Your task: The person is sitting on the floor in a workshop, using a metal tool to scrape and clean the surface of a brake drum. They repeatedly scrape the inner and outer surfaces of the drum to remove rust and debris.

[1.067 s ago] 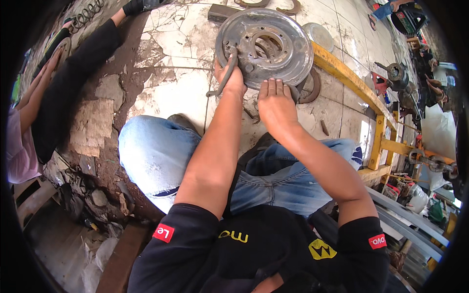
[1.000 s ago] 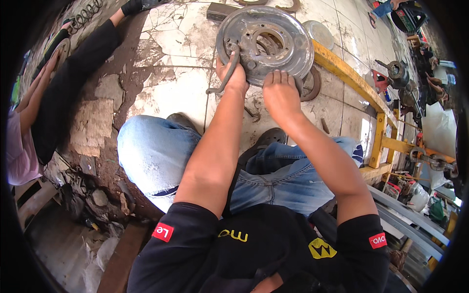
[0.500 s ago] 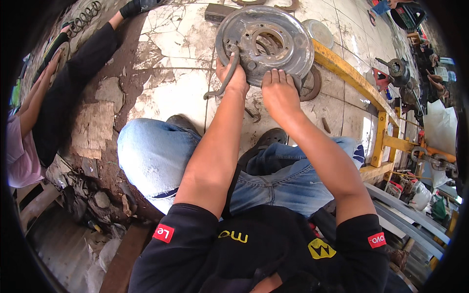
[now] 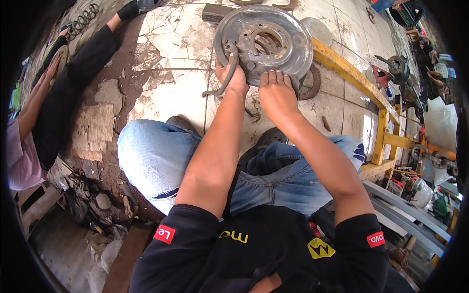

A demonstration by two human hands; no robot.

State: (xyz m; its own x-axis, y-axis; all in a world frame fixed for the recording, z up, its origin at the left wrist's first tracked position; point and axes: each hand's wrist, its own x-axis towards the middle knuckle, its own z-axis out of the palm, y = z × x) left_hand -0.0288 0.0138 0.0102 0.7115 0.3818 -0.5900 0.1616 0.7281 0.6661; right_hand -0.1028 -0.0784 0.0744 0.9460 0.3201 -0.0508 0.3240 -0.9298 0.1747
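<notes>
A round, worn metal brake backing plate (image 4: pixel 293 49), with an oval center opening and bolt holes, is held tilted above the tiled floor ahead of me. My left hand (image 4: pixel 231 77) is closed at its lower left edge, beside a dark rubber hose (image 4: pixel 228 78) that hangs down from the plate. On the lower edge, my right hand (image 4: pixel 277 90) is closed with its fingers bent over the rim. A flat grey piece (image 4: pixel 295 83) shows beside those fingers; its kind I cannot make out. Both thumbs are mostly hidden.
A curved brake shoe (image 4: pixel 311 84) lies behind the plate, near a round pale lid (image 4: pixel 317 31). The yellow metal frame (image 4: pixel 349 68) runs along the right. Another person's black-clad leg (image 4: pixel 73 83) stretches out at left, near a coil spring (image 4: pixel 83 22). Grey metal bars (image 4: pixel 410 210) lie lower right.
The backing plate and both hands have shifted very slightly to the left. The grip of each hand looks the same.
</notes>
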